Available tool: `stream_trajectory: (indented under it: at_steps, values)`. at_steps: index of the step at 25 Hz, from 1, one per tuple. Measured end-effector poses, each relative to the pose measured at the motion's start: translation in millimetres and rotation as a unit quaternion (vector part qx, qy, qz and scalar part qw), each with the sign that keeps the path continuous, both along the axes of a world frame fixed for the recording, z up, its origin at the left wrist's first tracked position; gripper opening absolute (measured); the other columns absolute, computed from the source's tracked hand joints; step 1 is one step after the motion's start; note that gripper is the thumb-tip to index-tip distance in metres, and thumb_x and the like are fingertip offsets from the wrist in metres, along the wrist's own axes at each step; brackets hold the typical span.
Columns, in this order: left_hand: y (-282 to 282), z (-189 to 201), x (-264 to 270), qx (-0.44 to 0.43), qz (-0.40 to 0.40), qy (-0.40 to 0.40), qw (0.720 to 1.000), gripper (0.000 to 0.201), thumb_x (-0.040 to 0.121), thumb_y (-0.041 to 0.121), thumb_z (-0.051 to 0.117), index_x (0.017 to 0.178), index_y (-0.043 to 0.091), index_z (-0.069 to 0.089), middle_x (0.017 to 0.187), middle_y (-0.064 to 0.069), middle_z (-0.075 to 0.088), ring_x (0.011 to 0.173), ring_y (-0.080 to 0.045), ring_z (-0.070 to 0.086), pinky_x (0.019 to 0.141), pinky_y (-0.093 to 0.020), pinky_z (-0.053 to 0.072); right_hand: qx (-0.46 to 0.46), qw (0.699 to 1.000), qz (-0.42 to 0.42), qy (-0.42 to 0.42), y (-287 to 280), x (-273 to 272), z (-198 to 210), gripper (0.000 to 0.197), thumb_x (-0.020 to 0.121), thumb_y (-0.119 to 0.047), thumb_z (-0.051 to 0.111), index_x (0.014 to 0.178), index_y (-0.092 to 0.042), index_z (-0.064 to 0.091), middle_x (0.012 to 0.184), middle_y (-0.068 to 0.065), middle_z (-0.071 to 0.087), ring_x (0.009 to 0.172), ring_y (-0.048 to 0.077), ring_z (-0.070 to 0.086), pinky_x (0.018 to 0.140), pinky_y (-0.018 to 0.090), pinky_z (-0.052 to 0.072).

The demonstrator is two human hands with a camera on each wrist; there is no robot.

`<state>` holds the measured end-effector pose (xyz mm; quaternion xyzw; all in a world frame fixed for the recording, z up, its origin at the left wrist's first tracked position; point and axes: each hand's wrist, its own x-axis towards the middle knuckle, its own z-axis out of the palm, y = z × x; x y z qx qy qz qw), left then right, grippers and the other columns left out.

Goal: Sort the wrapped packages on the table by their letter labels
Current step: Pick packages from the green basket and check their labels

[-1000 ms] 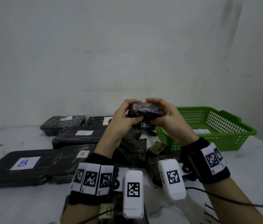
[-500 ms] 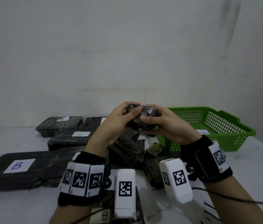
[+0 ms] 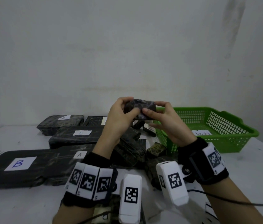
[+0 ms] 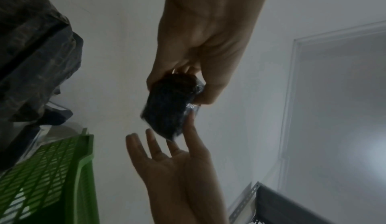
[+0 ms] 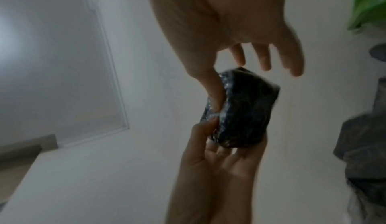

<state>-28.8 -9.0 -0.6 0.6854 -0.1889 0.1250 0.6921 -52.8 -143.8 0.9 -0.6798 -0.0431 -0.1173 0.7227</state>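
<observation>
I hold a small dark wrapped package (image 3: 137,105) in the air with both hands, above the pile and left of the basket. My left hand (image 3: 124,109) grips its left end, thumb in front and fingers curled over the top. My right hand (image 3: 158,110) pinches the right end between thumb and forefinger. In the left wrist view my left hand (image 4: 200,46) curls round the package (image 4: 167,108). In the right wrist view my right hand (image 5: 225,21) has its other fingers spread off the package (image 5: 246,110). No letter label shows on it.
Flat black packages lie at left: a large B (image 3: 19,164), an A label (image 3: 79,154), another B (image 3: 79,135), an A at the back (image 3: 61,122). A pile of wrapped packages (image 3: 130,151) sits under my hands. A green basket (image 3: 224,126) stands at right with a paper (image 3: 201,132) inside.
The package has been turned between my hands. My right hand's hold went from fingers wrapped over the package to a thumb and forefinger pinch.
</observation>
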Motion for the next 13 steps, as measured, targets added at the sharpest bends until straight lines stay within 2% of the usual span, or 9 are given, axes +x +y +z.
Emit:
stream_trajectory:
  at_steps: [2, 4, 6, 8, 10, 11, 13]
  values:
    - [2, 1, -1, 0.046, 0.037, -0.041, 0.997, 0.04, 0.081, 0.008, 0.067, 0.117, 0.016, 0.053, 0.113, -0.006, 0.062, 0.104, -0.018, 0.061, 0.092, -0.031, 0.05, -0.036, 0.999, -0.001, -0.001, 2, 0, -2, 0.041, 0.089, -0.018, 0.06, 0.125, -0.008, 0.042, 0.113, 0.013, 0.059, 0.095, 0.018, 0.063, 0.077, 0.03, 0.056]
    - [5, 3, -5, 0.061, -0.013, -0.016, 0.998, 0.053, 0.083, 0.012, 0.066, 0.132, 0.011, 0.045, 0.122, -0.008, 0.059, 0.111, -0.018, 0.058, 0.099, -0.031, 0.046, -0.03, 0.999, 0.028, -0.013, 2, -1, -2, 0.038, 0.089, -0.021, 0.058, 0.123, -0.005, 0.049, 0.114, 0.012, 0.062, 0.098, 0.017, 0.064, 0.079, 0.028, 0.056]
    - [9, 6, -8, 0.018, -0.096, 0.035, 0.995, 0.059, 0.087, 0.011, 0.059, 0.141, 0.012, 0.035, 0.127, -0.007, 0.057, 0.111, -0.016, 0.057, 0.1, -0.029, 0.044, -0.011, 0.998, 0.062, -0.013, -2, -2, 1, 0.052, 0.08, -0.03, 0.065, 0.123, -0.004, 0.052, 0.117, 0.012, 0.064, 0.104, 0.018, 0.064, 0.083, 0.028, 0.054]
    - [13, 8, -7, 0.005, -0.114, 0.037, 0.993, 0.061, 0.088, 0.01, 0.058, 0.143, 0.016, 0.032, 0.127, -0.006, 0.056, 0.111, -0.016, 0.057, 0.1, -0.03, 0.045, 0.005, 0.996, 0.087, -0.006, -6, -4, 5, 0.063, 0.071, -0.035, 0.067, 0.123, -0.002, 0.053, 0.119, 0.015, 0.064, 0.106, 0.019, 0.064, 0.082, 0.027, 0.053]
    - [13, 7, -5, 0.031, -0.104, 0.04, 0.993, 0.056, 0.086, 0.02, 0.063, 0.137, 0.017, 0.041, 0.129, -0.008, 0.056, 0.113, -0.018, 0.057, 0.1, -0.036, 0.046, 0.014, 0.995, 0.095, -0.005, -6, -5, 6, 0.046, 0.082, -0.026, 0.06, 0.118, 0.001, 0.057, 0.117, 0.018, 0.064, 0.106, 0.022, 0.063, 0.081, 0.026, 0.054]
    - [12, 6, -6, 0.045, -0.104, 0.052, 0.992, 0.047, 0.086, 0.025, 0.063, 0.13, 0.017, 0.049, 0.124, -0.009, 0.058, 0.111, -0.019, 0.058, 0.1, -0.04, 0.046, 0.02, 0.995, 0.093, -0.008, -4, -6, 6, 0.035, 0.088, -0.021, 0.055, 0.114, 0.002, 0.059, 0.114, 0.019, 0.064, 0.104, 0.023, 0.063, 0.078, 0.025, 0.056]
    - [8, 7, -11, 0.035, -0.136, 0.08, 0.987, 0.022, 0.091, 0.02, 0.055, 0.112, 0.015, 0.058, 0.111, -0.011, 0.062, 0.104, -0.021, 0.06, 0.096, -0.041, 0.049, 0.022, 0.996, 0.082, -0.017, -1, -9, 6, 0.023, 0.091, -0.016, 0.051, 0.101, 0.0, 0.064, 0.101, 0.018, 0.065, 0.094, 0.022, 0.063, 0.067, 0.024, 0.056]
